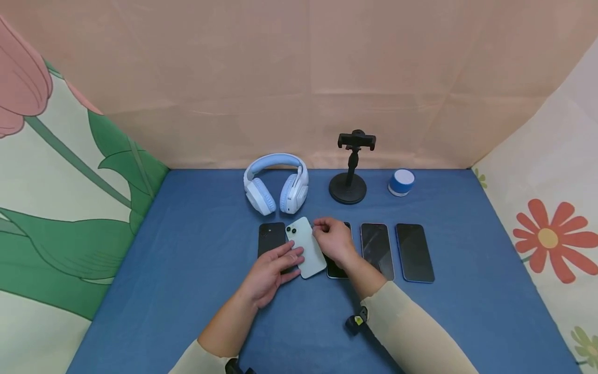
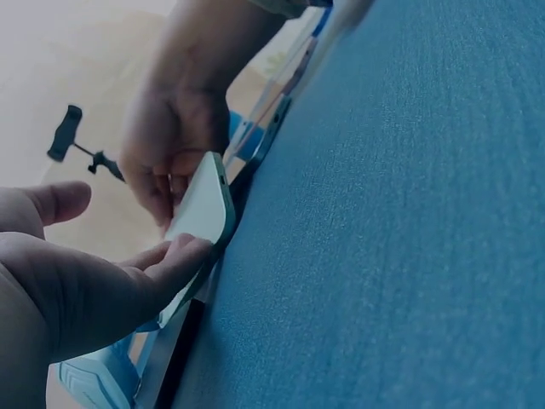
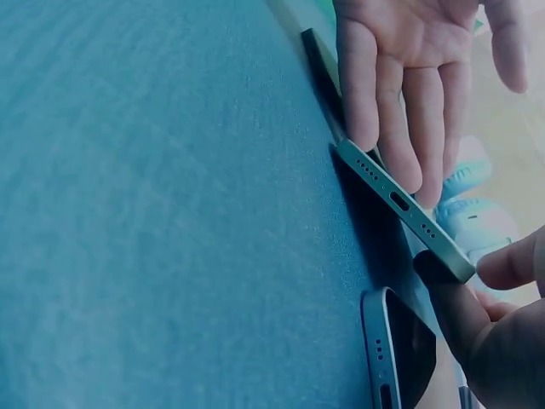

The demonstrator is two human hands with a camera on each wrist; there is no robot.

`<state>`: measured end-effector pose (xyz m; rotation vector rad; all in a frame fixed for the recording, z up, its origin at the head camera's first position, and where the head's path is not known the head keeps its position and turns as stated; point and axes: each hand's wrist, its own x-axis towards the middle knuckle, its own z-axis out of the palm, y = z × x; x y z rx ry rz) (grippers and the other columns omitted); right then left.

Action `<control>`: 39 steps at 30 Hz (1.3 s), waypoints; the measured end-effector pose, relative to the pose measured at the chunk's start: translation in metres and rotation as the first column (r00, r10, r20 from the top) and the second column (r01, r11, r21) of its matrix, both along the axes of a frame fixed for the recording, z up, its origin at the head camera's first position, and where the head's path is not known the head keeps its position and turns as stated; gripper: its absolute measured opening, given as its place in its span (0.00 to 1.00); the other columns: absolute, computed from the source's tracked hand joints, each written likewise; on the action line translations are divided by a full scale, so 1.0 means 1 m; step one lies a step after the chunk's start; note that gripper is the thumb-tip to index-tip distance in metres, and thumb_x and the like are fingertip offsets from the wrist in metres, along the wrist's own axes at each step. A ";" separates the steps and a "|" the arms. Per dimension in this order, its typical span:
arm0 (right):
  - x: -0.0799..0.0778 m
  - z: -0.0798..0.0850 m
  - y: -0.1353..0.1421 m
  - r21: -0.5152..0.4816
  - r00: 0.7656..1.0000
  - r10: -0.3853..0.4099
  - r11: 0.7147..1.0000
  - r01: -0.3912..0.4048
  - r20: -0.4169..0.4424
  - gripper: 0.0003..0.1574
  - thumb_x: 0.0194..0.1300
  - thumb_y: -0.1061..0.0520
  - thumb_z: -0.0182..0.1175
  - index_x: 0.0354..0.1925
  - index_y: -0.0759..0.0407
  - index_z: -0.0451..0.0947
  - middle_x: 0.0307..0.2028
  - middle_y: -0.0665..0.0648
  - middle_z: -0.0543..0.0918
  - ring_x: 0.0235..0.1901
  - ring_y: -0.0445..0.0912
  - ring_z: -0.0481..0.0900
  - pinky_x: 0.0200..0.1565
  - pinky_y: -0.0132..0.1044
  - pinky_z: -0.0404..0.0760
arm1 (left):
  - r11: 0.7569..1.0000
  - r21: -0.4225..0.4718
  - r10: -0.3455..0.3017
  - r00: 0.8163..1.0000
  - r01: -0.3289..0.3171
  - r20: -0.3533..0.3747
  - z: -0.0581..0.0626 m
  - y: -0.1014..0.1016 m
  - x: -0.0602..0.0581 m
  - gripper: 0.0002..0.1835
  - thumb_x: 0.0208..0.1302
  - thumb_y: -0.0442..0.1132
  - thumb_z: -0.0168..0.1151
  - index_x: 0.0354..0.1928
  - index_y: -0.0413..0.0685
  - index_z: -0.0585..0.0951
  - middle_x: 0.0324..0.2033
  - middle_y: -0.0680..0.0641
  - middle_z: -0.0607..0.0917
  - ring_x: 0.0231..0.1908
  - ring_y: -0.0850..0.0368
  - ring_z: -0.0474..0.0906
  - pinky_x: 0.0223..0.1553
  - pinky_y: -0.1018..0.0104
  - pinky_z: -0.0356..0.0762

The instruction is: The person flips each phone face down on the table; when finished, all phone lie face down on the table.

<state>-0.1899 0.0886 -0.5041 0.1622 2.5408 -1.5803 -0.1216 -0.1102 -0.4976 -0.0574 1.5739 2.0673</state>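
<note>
A pale mint phone (image 1: 306, 249), camera side up, is tilted with one long edge raised off the blue cloth. My right hand (image 1: 335, 241) pinches that raised right edge between thumb and fingers, as the right wrist view shows. The straight fingers of my left hand (image 1: 270, 272) touch the phone's left side. Left of it lies a black phone (image 1: 271, 237), back up, partly covered by my left hand. Another dark phone (image 1: 335, 271) lies mostly hidden below my right hand. To its right are two more phones, one dark-screened (image 1: 376, 246) and one blue-edged (image 1: 415, 253), both screen up.
Light blue headphones (image 1: 299, 192) stand behind the phones. A black phone stand (image 1: 348, 188) with a round base is to their right. Farther right sits a blue and white round container (image 1: 401, 182). Printed cloth walls rise at the back and both sides.
</note>
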 end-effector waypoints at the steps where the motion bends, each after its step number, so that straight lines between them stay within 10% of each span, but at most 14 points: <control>1: 0.000 0.000 0.000 0.000 1.000 0.000 1.000 0.000 -0.005 0.16 0.73 0.57 0.61 0.55 0.59 0.85 0.43 0.55 0.86 0.45 0.50 0.82 0.48 0.45 0.82 | 1.000 -0.004 0.004 1.000 -0.004 -0.001 0.000 0.000 0.000 0.36 0.78 0.38 0.55 0.81 0.38 0.54 0.77 0.36 0.64 0.75 0.41 0.63 0.72 0.44 0.66; 39: 0.020 0.014 0.005 0.294 0.963 0.260 0.928 -0.229 -0.071 0.26 0.72 0.55 0.64 0.64 0.67 0.80 0.52 0.62 0.88 0.47 0.52 0.88 0.45 0.47 0.88 | 0.971 -0.026 0.238 0.971 -0.238 -0.020 0.001 0.014 -0.014 0.41 0.76 0.33 0.55 0.82 0.36 0.46 0.81 0.37 0.51 0.80 0.43 0.49 0.74 0.42 0.61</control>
